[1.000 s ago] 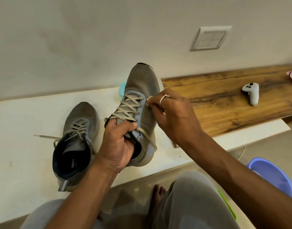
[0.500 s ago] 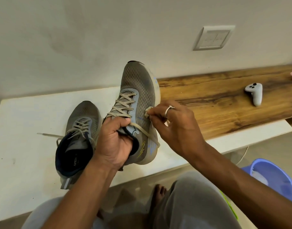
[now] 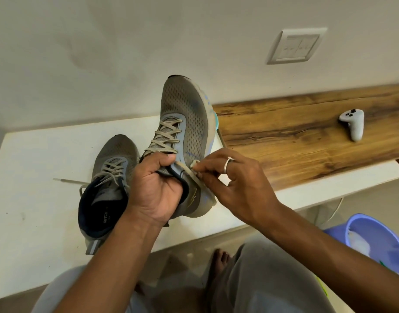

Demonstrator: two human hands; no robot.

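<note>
My left hand [image 3: 155, 188] grips a grey mesh running shoe [image 3: 185, 114] by its tongue and collar, toe pointing up and away above the white shelf [image 3: 35, 199]. My right hand [image 3: 234, 184], with a ring on one finger, pinches a small pale wad [image 3: 195, 164] against the shoe's right side near the upper eyelets. A loose lace end [image 3: 194, 177] hangs below the wad. A second grey shoe [image 3: 110, 177] lies flat on the shelf just left of the held one, opening towards me.
A wooden board [image 3: 307, 136] runs along the wall at right, with a white game controller [image 3: 353, 123] on it. A blue basin [image 3: 375, 242] with something white inside sits on the floor at lower right. A wall switch plate [image 3: 295, 46] is above. My knees and a bare foot [image 3: 219, 263] are below.
My right hand with the wad has slid down the shoe's right side, from beside the lower laces to near the collar. The held shoe has tilted more upright.
</note>
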